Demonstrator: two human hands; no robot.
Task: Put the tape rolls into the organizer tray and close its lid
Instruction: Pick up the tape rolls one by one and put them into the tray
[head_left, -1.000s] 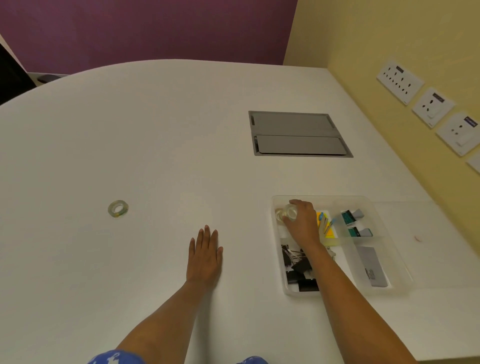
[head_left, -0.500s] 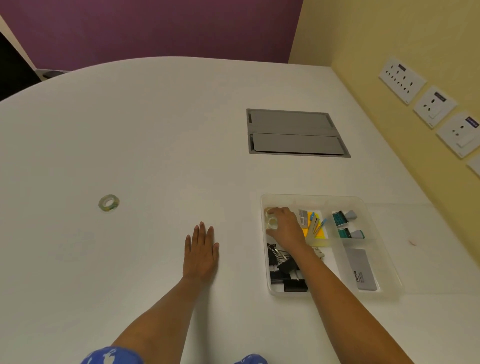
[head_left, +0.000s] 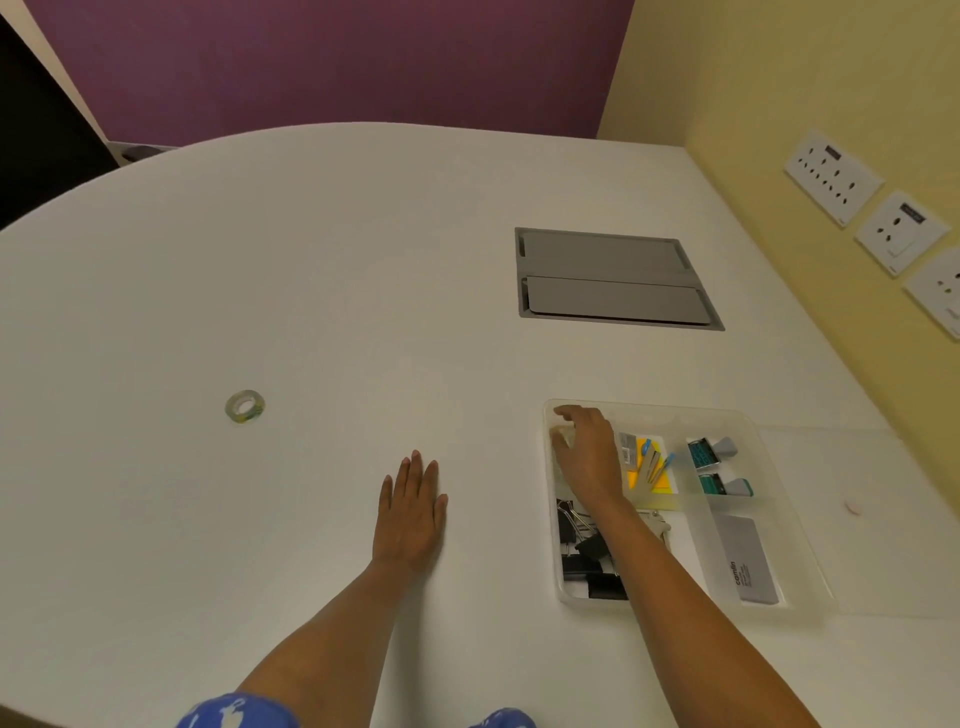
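One tape roll (head_left: 563, 435) sits in the organizer tray (head_left: 748, 422)'s far-left compartment under the right hand (head_left: 589, 452)'s loosening fingers (head_left: 563, 412); I judge the next reach goes to the other roll (head_left: 244, 406), left of the tray on the table (head_left: 311, 260).

Tape roll (head_left: 244, 406) on table (head_left: 311, 260), left of tray (head_left: 779, 519).

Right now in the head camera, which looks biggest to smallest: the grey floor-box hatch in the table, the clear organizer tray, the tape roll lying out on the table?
1. Clear plastic organizer tray; nearer the camera, so its lead is unsure.
2. Grey rectangular hatch.
3. Small tape roll.
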